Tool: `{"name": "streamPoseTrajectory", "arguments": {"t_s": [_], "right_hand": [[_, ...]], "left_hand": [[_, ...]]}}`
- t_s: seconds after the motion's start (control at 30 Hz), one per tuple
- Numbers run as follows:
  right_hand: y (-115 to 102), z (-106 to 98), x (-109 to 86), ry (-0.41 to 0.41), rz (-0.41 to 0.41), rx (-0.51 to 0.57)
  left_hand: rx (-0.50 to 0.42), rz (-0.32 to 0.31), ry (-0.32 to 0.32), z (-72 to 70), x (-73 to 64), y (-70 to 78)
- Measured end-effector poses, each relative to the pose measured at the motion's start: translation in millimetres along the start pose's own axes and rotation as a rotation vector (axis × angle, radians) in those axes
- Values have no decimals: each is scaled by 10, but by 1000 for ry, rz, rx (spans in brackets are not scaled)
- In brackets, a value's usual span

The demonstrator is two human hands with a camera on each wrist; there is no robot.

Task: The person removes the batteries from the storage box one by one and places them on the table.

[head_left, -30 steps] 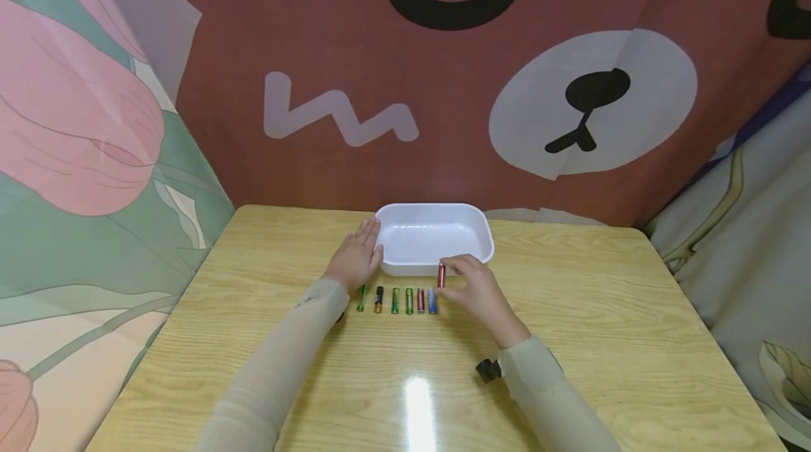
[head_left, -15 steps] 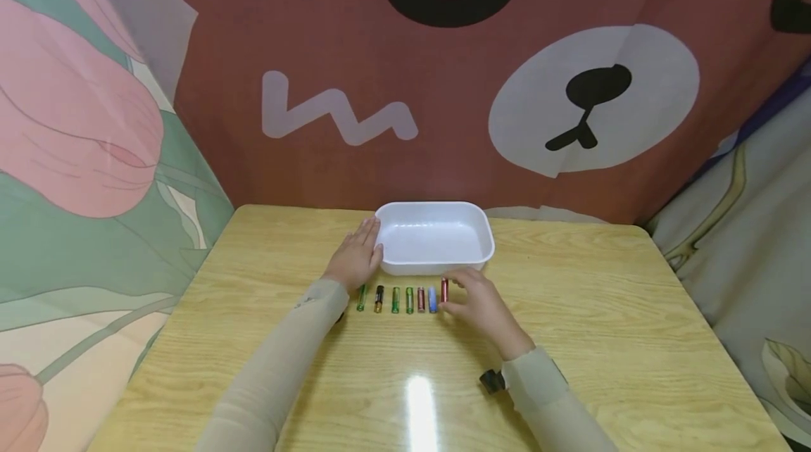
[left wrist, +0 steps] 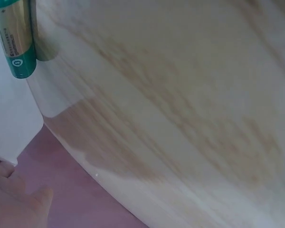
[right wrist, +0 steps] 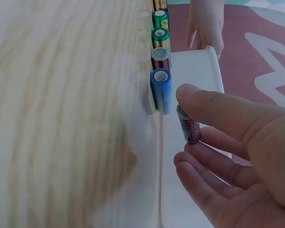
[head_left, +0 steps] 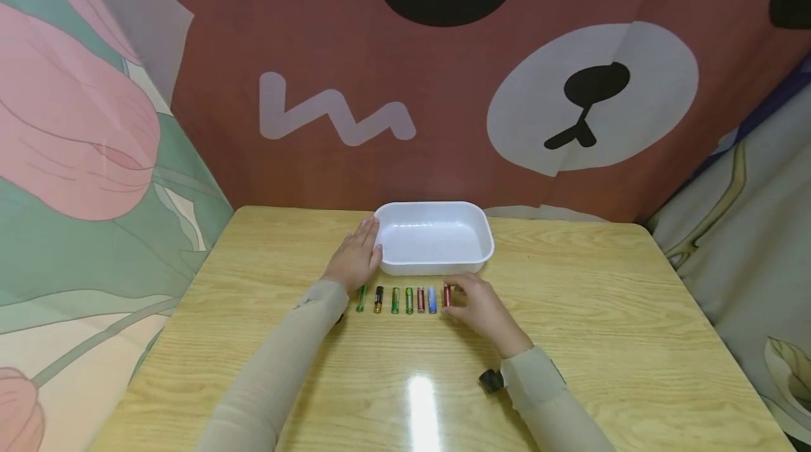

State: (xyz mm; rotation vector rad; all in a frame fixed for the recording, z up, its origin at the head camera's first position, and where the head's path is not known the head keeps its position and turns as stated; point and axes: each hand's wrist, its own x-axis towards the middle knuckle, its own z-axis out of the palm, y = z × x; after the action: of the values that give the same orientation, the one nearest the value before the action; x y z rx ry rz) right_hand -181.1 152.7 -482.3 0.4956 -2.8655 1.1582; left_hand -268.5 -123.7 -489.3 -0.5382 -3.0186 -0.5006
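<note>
My right hand (head_left: 483, 308) pinches a red battery (head_left: 446, 296) between thumb and fingertips, at the right end of a row of batteries. In the right wrist view the red battery (right wrist: 190, 127) sits a little apart from the blue battery (right wrist: 161, 90). Further left in the head view lie another red battery (head_left: 421, 300), two green ones (head_left: 403, 300), a black and copper one (head_left: 379, 299) and a green battery (head_left: 361, 299) near the left wrist. My left hand (head_left: 353, 258), fingers straight, rests against the left side of a white plastic tray (head_left: 437, 270).
The wooden table (head_left: 589, 311) ends at the back against a reddish-brown printed cloth (head_left: 329, 177). Patterned curtains hang at both sides. A small black camera (head_left: 491, 381) is at the right wrist.
My right hand has moved back from the tray's front edge, toward me and slightly right, bringing the red battery into line beside the blue one. The left hand has stayed put.
</note>
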Motion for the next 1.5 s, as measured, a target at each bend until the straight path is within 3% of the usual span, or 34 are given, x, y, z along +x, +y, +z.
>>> {"name": "streamPoseTrajectory", "arguments": {"t_s": [0.27, 0.67, 1.5], "right_hand": [[67, 85, 4, -31, -1, 5], [80, 95, 15, -53, 12, -48], [65, 36, -2, -52, 6, -65]], "left_hand": [[-23, 0, -16, -18, -61, 9], [-28, 24, 14, 12, -42, 9], [-19, 16, -56, -136, 2, 73]]}}
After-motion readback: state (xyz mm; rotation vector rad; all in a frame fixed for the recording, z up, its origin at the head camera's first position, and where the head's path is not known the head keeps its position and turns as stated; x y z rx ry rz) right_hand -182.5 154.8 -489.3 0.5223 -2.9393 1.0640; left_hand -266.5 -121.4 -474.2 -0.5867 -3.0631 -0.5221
